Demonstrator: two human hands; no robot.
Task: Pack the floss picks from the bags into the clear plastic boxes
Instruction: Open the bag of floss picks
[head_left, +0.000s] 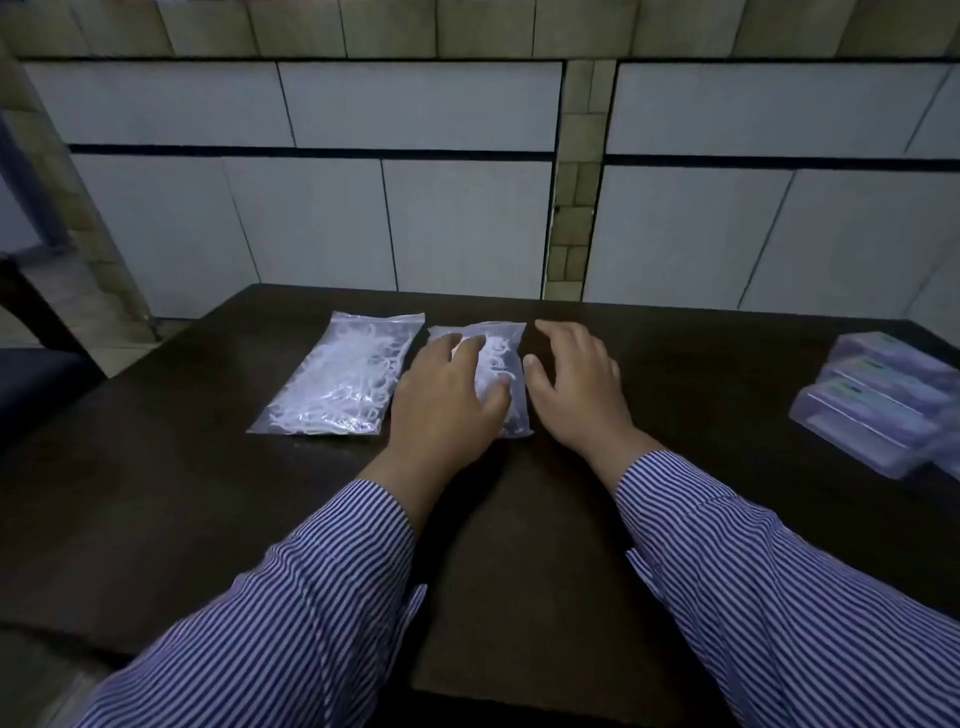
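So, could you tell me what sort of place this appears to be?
Probably a small packing workstation: a dark table against a tiled wall, with bagged floss picks and stacked clear plastic boxes.

The left hand covers the lower left part of the smaller bag in the middle of the frame, so that part of its contents is hidden. The floss picks in the larger bag to its left read only as a white tangle, single picks too small to tell. At the right edge the clear plastic boxes are blurred and partly cut off; their green labels cannot be read, and their number is unclear. Both striped sleeves run out of the bottom of the frame. The dark table is cut off at the bottom.
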